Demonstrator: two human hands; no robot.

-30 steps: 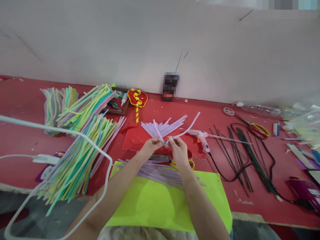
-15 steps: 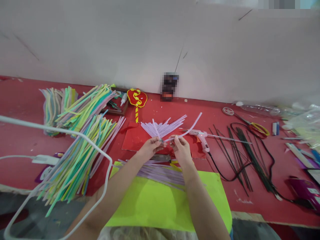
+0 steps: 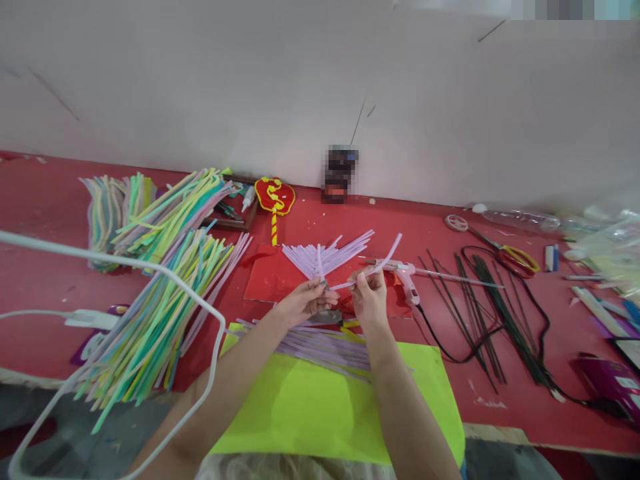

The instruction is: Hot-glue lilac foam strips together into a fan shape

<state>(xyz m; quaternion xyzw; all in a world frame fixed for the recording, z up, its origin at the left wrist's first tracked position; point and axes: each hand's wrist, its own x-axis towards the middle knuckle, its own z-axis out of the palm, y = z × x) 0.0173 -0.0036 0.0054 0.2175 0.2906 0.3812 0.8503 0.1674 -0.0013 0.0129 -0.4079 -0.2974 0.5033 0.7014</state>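
Shows a grey wall [image 3: 200, 87], marked with a few dark lines [image 3: 491, 31], along the back edge of a red counter [image 3: 40, 207], with a pale, rough strip [image 3: 493, 434] at its front edge, grey floor [image 3: 75, 440] below that edge's left part, and dull, soft light.

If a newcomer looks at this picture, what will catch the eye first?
Probably the multicoloured pipe cleaners heaped on the left of the red table come first. Next is the lime-green sheet at the near edge, in the middle. At the centre, the left hand and right hand hold a lilac pipe cleaner.
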